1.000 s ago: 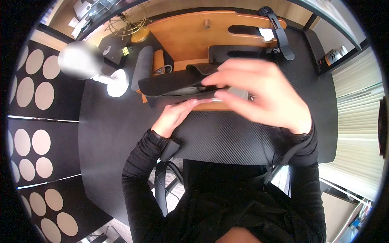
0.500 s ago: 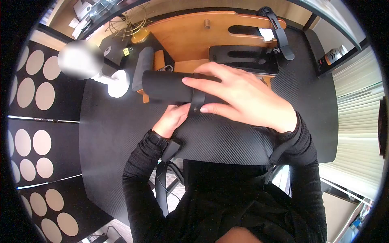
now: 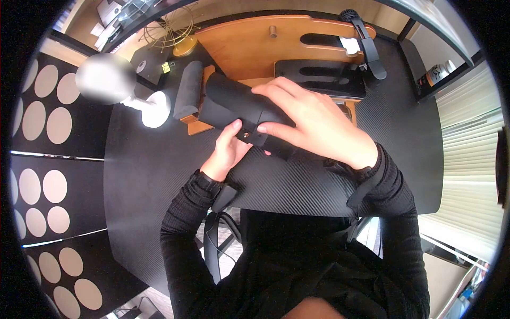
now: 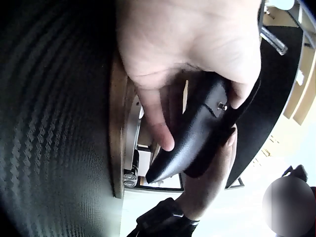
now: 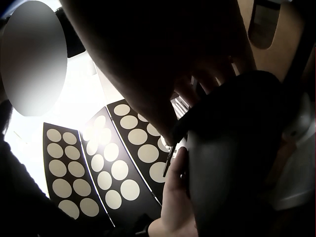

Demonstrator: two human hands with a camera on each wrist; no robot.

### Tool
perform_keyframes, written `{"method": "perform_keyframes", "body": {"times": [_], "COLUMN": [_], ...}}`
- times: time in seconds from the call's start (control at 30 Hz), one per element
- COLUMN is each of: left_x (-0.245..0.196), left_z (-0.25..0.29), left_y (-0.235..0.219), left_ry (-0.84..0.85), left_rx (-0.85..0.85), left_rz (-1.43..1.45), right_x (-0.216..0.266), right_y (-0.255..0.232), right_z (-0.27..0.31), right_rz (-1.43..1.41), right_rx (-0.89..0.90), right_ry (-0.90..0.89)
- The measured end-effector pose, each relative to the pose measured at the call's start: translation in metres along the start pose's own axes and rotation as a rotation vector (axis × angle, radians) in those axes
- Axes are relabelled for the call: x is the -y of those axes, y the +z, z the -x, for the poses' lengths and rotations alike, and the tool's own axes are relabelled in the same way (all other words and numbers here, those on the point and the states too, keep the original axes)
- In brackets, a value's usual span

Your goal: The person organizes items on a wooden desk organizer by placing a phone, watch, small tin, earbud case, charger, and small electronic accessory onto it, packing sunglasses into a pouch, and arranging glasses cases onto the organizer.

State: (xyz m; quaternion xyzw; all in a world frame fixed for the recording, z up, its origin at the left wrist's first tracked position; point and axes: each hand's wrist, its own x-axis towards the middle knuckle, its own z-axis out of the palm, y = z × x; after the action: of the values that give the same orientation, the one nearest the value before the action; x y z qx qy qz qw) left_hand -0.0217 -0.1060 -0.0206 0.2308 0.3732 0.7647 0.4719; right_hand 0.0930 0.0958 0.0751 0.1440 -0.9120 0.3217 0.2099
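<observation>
A black leather case (image 3: 226, 103) with a flap, a strap and a small metal stud (image 3: 246, 135) is tilted over the wooden stand, its left end raised away from me. My left hand (image 3: 227, 151) grips its near edge, thumb on top beside the stud. In the left wrist view the other fingers of that hand (image 4: 192, 39) reach beneath the case (image 4: 195, 136). My right hand (image 3: 324, 122) holds it from above, fingers across the top and thumb near the strap. The right wrist view shows the case (image 5: 227, 168) dark and close. Its contents are hidden.
Behind the case stands a wooden desk stand (image 3: 239, 48), with a grey padded roll (image 3: 188, 90) at its left and a glossy black tray (image 3: 340, 85) at its right. A white lamp (image 3: 155, 109) is at left, a bottle (image 3: 438, 74) at far right.
The raised flap came down over the case under my right hand. Since then the case has turned, its left end swinging away, and my left thumb has come up on top.
</observation>
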Motion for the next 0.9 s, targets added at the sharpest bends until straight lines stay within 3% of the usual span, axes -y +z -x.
{"method": "perform_keyframes", "body": {"times": [0.03,0.07,0.13,0.23,0.37,0.43,0.5,0.67,0.73,0.77,0.87,0.9], "left_x": [0.0,0.002,0.006,0.003,0.0,-0.001,0.0,-0.001,-0.005,-0.005,-0.002,-0.002], "left_z": [-0.002,-0.003,-0.004,-0.005,-0.005,-0.007,-0.007,-0.011,-0.01,-0.008,-0.004,-0.005], "left_y": [0.001,0.001,0.001,0.002,0.014,0.022,0.022,0.026,0.025,0.012,0.006,0.003], "left_ry": [0.03,0.029,0.11,0.064,0.028,0.012,0.006,0.026,-0.058,-0.038,0.068,0.088], "left_rx": [0.104,0.105,0.004,0.011,-0.058,-0.169,-0.2,-0.256,-0.293,-0.168,-0.116,0.003], "left_rz": [0.039,0.039,-0.068,-0.078,-0.136,-0.16,-0.165,-0.201,-0.086,0.039,0.011,0.178], "right_x": [-0.002,-0.003,-0.004,-0.005,-0.013,-0.012,-0.008,-0.005,-0.004,-0.003,-0.003,-0.003], "right_y": [0.001,0.002,0.002,0.0,0.0,-0.002,-0.009,-0.01,-0.008,-0.006,-0.005,-0.005], "right_z": [0.0,0.0,0.0,0.0,0.0,-0.001,-0.003,-0.001,0.001,0.0,0.0,0.0], "right_rz": [0.001,0.009,0.018,0.012,-0.044,-0.055,-0.132,-0.075,-0.053,-0.068,-0.093,-0.105], "right_rx": [0.0,0.005,0.009,0.058,0.018,-0.004,0.083,0.164,0.187,0.179,0.135,0.103], "right_ry": [0.0,0.029,0.059,0.111,0.025,0.005,0.1,0.143,0.153,0.147,0.149,0.155]}}
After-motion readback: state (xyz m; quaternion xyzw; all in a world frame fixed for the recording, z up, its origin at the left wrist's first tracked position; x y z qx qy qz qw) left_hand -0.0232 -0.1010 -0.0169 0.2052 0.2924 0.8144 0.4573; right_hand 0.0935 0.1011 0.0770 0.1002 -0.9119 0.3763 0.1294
